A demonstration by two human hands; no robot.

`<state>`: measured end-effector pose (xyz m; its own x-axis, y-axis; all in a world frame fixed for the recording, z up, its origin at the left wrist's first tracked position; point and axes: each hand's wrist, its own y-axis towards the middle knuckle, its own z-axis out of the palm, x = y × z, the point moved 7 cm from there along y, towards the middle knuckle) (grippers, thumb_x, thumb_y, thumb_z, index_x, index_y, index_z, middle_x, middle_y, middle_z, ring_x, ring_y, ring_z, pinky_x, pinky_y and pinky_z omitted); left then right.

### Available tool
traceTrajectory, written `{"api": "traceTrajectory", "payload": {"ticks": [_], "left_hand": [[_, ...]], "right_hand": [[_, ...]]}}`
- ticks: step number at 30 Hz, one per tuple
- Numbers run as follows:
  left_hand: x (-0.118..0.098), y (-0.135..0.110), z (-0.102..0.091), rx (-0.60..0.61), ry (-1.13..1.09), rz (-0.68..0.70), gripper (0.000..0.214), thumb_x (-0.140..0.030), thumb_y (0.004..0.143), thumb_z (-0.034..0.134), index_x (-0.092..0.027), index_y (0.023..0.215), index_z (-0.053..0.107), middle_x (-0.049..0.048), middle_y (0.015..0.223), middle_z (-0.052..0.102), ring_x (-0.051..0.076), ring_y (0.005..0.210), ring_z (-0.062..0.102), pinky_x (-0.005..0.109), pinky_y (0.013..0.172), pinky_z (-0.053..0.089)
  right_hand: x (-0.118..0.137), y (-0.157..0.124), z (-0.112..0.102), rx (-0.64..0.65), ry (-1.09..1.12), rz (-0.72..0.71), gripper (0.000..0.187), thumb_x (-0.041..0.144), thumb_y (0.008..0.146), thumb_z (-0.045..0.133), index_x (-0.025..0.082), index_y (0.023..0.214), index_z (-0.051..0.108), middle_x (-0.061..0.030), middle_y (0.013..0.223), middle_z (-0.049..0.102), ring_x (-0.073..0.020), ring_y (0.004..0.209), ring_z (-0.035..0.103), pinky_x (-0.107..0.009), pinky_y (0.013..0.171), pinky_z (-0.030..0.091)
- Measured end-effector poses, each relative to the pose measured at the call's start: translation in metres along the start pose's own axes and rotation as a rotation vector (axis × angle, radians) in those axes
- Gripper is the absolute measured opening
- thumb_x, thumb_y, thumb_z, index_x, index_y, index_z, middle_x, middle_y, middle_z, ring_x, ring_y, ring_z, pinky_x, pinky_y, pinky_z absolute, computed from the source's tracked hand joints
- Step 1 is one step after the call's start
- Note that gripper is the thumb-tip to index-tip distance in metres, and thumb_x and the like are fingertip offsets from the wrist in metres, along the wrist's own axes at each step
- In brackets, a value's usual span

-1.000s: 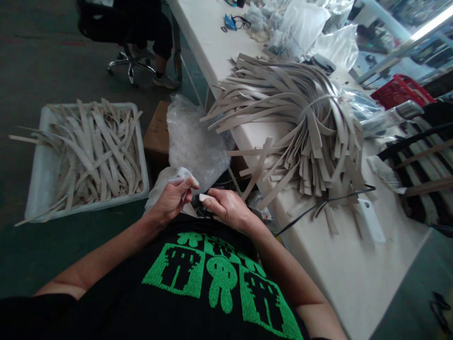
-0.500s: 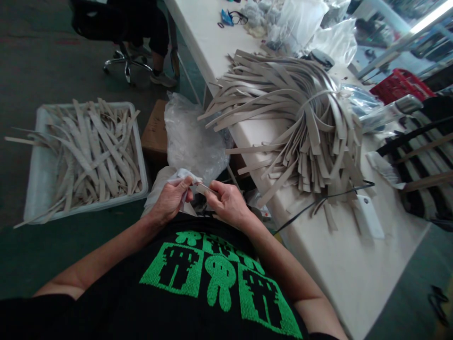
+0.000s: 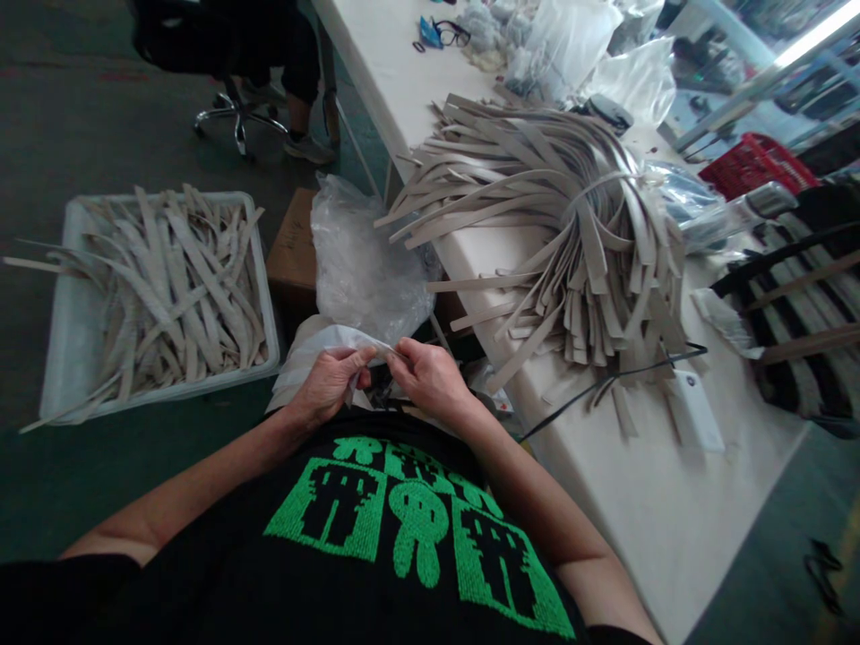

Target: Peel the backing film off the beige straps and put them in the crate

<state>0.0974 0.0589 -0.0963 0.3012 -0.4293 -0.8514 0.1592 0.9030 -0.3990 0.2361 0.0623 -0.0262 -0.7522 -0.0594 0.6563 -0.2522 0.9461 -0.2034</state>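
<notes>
Your left hand (image 3: pixel 329 381) and right hand (image 3: pixel 434 378) each pinch the thin white cloth (image 3: pixel 336 339), stretched between them before your black shirt (image 3: pixel 228 560) (a bundle of flat, curved grey strips (image 3: pixel 595 242) lies on the table (image 3: pixel 705 511)).

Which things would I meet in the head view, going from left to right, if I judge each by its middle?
White tub, left hand, right hand, strip bundle, red basket.

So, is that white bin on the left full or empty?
It looks full: pale strips heap across the white bin, and several poke out past its rim. How deep they go, I cannot tell.
</notes>
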Motion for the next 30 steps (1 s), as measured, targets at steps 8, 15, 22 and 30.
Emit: {"api": "traceTrajectory", "payload": {"ticks": [8, 15, 22, 30], "left_hand": [[-0.01, 0.009, -0.018, -0.097, -0.271, -0.023, 0.038, -0.036, 0.059, 0.096, -0.013, 0.066, 0.068, -0.0045, 0.054, 0.055, 0.004, 0.043, 0.045, 0.017, 0.04, 0.035], [0.0, 0.003, -0.001, -0.025, -0.349, -0.086, 0.044, -0.04, 0.054, 0.099, -0.012, 0.071, 0.07, -0.0031, 0.062, 0.06, 0.003, 0.044, 0.046, 0.015, 0.038, 0.036], [-0.002, 0.003, -0.015, -0.081, -0.457, -0.075, 0.047, -0.041, 0.052, 0.1, -0.011, 0.073, 0.071, -0.0004, 0.069, 0.065, 0.002, 0.045, 0.043, 0.015, 0.038, 0.034], [-0.005, -0.001, -0.015, -0.059, -0.404, -0.036, 0.046, -0.048, 0.06, 0.096, -0.011, 0.071, 0.071, -0.0039, 0.051, 0.052, 0.006, 0.045, 0.046, 0.017, 0.042, 0.034]], "right_hand": [[0.0, 0.0, -0.025, 0.034, 0.13, -0.072, 0.026, 0.039, 0.099, 0.058, 0.02, 0.116, 0.061, -0.0001, 0.076, 0.067, -0.0156, 0.066, 0.058, -0.027, 0.063, 0.038], [0.002, 0.015, -0.024, -0.048, 0.129, -0.099, 0.03, 0.023, 0.093, 0.057, 0.02, 0.123, 0.062, 0.003, 0.069, 0.064, -0.0152, 0.065, 0.063, -0.028, 0.066, 0.044], [0.006, 0.016, -0.037, 0.079, 0.263, -0.115, 0.049, 0.037, 0.093, 0.061, 0.018, 0.137, 0.056, 0.0017, 0.074, 0.068, -0.0118, 0.052, 0.054, -0.024, 0.053, 0.042], [0.026, 0.031, -0.023, 0.096, 0.208, -0.193, 0.047, 0.032, 0.091, 0.061, 0.018, 0.136, 0.06, 0.002, 0.073, 0.065, -0.0111, 0.053, 0.054, -0.023, 0.052, 0.042]]}}
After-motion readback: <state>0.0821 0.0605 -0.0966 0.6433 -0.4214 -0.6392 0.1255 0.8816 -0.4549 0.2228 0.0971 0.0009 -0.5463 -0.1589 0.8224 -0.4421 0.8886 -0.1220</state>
